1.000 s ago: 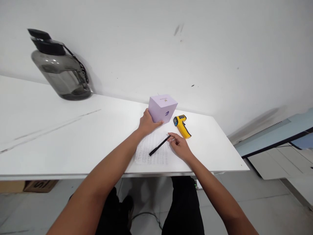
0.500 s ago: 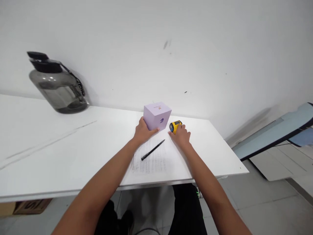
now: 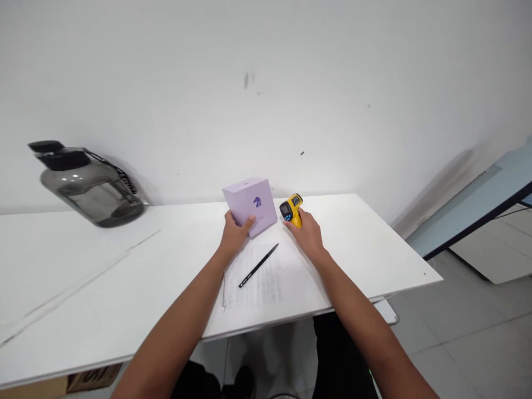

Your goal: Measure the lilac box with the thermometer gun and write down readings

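Left hand [image 3: 235, 237] grips the lilac box [image 3: 251, 204], printed face cameraward; right hand [image 3: 308, 233] clasps the yellow meter [image 3: 295, 214], screen end near, barrel slanting rightward toward the wall [image 3: 199, 111]!

Our left hand [image 3: 233, 235] grips the lilac box [image 3: 261, 211] at its lower left, thumb on the front face below a dark purple emblem. Our right hand [image 3: 308, 233] grasps the yellow pistol-shaped meter [image 3: 294, 213] just beside the box, its dark screen facing us. Nearer to us, a black pen [image 3: 258, 266] lies slantwise on a sheet of paper [image 3: 270, 291] covered in faint writing. Well off to the left, we see a grey, see-through bottle [image 3: 93, 191] with a black lid on the white table [image 3: 137, 293], near the wall [image 3: 324, 83].
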The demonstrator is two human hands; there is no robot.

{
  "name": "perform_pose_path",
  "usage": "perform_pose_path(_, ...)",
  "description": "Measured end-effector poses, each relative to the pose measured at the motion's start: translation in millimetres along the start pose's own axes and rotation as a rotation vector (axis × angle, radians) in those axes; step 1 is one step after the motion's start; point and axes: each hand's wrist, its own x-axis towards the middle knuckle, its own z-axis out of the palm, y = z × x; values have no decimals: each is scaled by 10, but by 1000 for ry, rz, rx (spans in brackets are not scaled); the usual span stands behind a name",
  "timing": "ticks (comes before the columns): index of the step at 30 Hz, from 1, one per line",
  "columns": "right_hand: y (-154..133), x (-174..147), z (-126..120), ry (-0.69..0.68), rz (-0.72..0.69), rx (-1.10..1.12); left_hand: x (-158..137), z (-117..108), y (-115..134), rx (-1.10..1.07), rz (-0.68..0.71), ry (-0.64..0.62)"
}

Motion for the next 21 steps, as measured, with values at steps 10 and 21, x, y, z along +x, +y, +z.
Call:
perform_pose_path(10, -126, -281, 225, -212, -58, 920, 37, -18, -62, -22, 65, 20)
perform_pose_path(21, -44, -341, 451, -267, -158, 857, 24, -39, -94, -28, 81, 6)
